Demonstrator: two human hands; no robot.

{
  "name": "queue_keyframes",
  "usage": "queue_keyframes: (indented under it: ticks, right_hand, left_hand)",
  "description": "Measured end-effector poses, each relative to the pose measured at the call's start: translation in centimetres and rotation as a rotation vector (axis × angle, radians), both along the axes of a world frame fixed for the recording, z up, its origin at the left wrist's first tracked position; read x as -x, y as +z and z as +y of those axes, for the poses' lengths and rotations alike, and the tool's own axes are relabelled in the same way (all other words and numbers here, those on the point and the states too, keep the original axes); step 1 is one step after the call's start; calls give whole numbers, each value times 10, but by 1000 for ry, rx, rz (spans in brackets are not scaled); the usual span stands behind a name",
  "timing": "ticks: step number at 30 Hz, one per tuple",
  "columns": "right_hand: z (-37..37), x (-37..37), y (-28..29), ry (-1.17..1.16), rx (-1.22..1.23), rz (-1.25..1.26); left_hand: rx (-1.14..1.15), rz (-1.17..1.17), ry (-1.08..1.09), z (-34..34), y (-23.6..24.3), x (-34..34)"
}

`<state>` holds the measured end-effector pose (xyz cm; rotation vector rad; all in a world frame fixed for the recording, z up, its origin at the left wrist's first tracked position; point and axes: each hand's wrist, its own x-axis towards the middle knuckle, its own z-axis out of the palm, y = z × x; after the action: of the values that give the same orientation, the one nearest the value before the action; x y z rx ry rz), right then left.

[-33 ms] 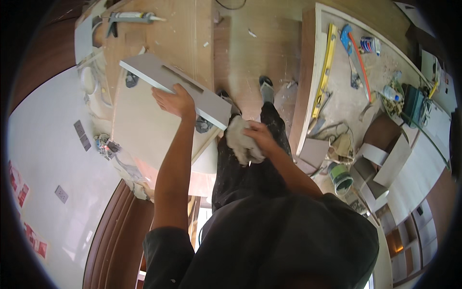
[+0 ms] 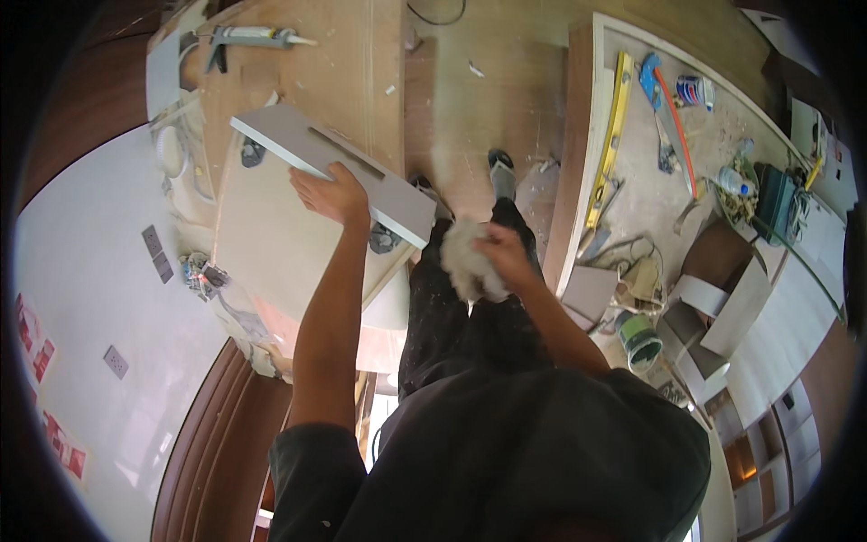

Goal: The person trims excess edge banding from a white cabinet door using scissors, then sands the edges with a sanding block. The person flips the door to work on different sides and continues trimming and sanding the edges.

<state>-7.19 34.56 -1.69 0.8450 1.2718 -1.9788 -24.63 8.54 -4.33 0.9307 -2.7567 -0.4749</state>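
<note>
A grey panel with a pale edge and a dark slot [image 2: 298,137] stands tilted over the work surface [image 2: 271,203] on my left. My left hand [image 2: 332,193] grips its near long edge, the fingers laid along the pale side. In front of my legs my right hand [image 2: 508,253] clutches a whitish rag [image 2: 471,260], which hangs loosely and is slightly blurred. The rag is apart from the panel's right end. Dark crumpled lumps [image 2: 384,238] lie on the surface beside the panel.
A caulking gun [image 2: 257,37] rests at the far left. To the right, a bench holds a yellow spirit level [image 2: 610,135], a handsaw [image 2: 664,99], a can [image 2: 694,91], a water bottle [image 2: 733,182] and a green-banded bucket [image 2: 638,341]. My feet are on the floor between both surfaces.
My right hand has moved a little to the right with the rag, farther from the panel's end. The left hand keeps its hold on the panel.
</note>
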Motion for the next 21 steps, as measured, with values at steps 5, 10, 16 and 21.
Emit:
queue_keyframes:
  ticks: [5,10,16,21]
  right_hand:
    - [223,-51,-137,201,-1019,-85]
    - [352,-64,-171,438,-1495,-477]
    - [343,17,-167,472,-1557,-215]
    - [234,132,-186,321,-969,273]
  left_hand:
    - [12,16,10,3,4,5]
    - [-15,39,43,4,4,7]
    - [-6,111,38,5,3,2]
    - [-78,133,37,9,7,3]
